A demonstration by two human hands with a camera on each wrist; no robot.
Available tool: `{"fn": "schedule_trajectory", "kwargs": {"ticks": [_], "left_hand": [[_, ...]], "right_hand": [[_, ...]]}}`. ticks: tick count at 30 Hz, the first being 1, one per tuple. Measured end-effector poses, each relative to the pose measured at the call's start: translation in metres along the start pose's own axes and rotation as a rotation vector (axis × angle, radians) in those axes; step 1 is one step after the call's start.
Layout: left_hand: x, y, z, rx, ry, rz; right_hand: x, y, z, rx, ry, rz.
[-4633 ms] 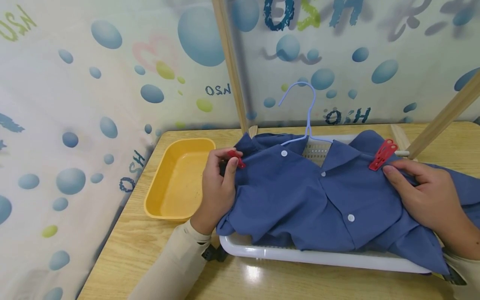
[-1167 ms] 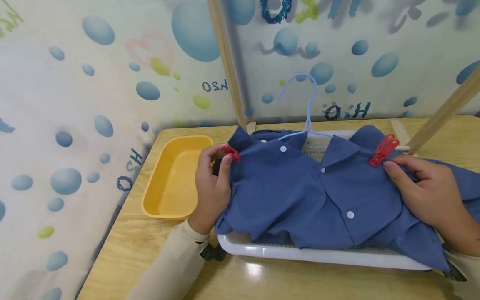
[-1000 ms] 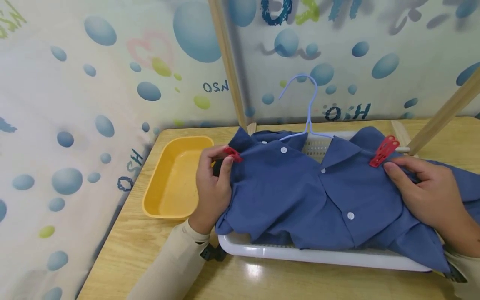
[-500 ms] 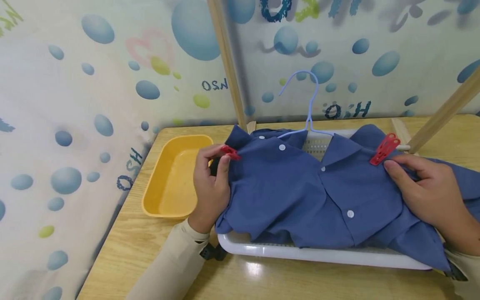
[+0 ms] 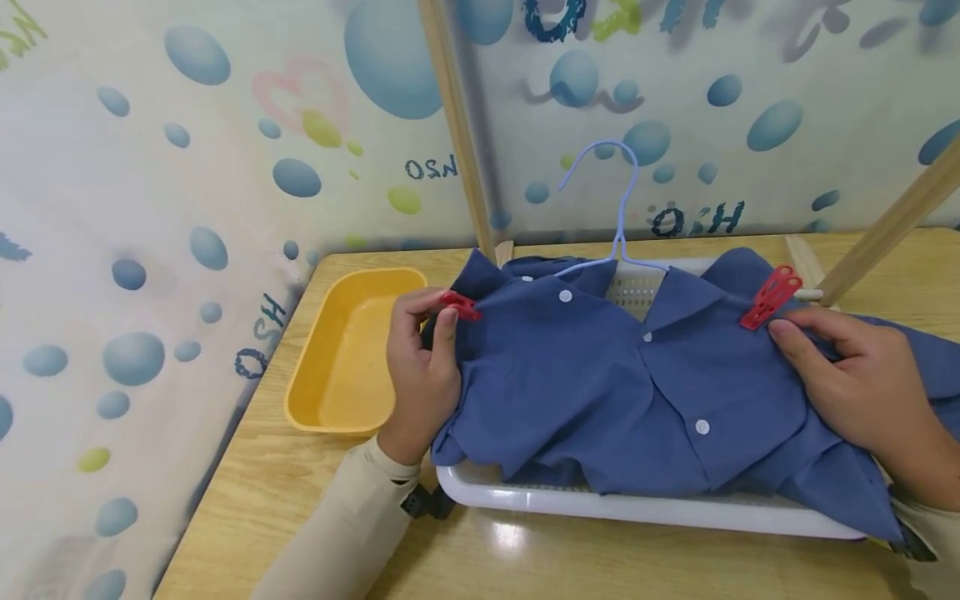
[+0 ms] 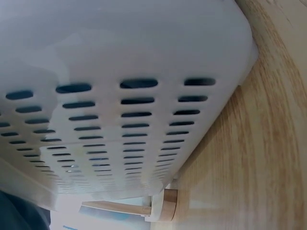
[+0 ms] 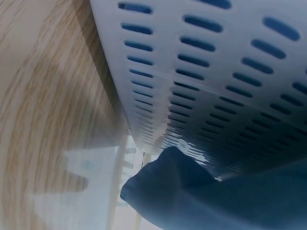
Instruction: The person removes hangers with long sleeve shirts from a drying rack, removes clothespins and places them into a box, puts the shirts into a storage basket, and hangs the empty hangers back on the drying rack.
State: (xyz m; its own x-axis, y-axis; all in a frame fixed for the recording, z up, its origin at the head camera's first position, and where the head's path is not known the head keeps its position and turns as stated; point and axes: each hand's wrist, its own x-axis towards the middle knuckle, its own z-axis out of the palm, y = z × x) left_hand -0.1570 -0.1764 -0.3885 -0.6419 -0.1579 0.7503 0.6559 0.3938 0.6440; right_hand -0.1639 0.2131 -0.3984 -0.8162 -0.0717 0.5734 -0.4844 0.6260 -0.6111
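A dark blue shirt with white buttons lies over a white slotted basket, and a light blue hanger sticks up out of its collar. At one shoulder my left hand pinches a red clothespin between thumb and fingers. Another red clothespin sits on the opposite shoulder. Just beside that clothespin, my right hand pinches the shirt's cloth between thumb and forefinger. Neither wrist view includes a hand; the right one has a fold of blue cloth hanging along the basket wall.
To the left of the basket stands a yellow tub on the wooden table. Two wooden poles rise behind, one pole at the left and another pole at the right. A patterned sheet forms the backdrop.
Over these seconds my left hand has shifted slightly left with its clothespin, which now lies flatter, and the shirt's collar flap there has moved along. My right hand keeps its hold. The view has tilted slightly.
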Motion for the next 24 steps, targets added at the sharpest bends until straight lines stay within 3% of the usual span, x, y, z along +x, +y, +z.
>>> {"fn": "schedule_trajectory", "kwargs": {"ticks": [24], "left_hand": [[0.0012, 0.0003, 0.0005, -0.021, 0.043, 0.055]], "right_hand": [[0.0006, -0.0006, 0.0001, -0.013, 0.002, -0.007]]}}
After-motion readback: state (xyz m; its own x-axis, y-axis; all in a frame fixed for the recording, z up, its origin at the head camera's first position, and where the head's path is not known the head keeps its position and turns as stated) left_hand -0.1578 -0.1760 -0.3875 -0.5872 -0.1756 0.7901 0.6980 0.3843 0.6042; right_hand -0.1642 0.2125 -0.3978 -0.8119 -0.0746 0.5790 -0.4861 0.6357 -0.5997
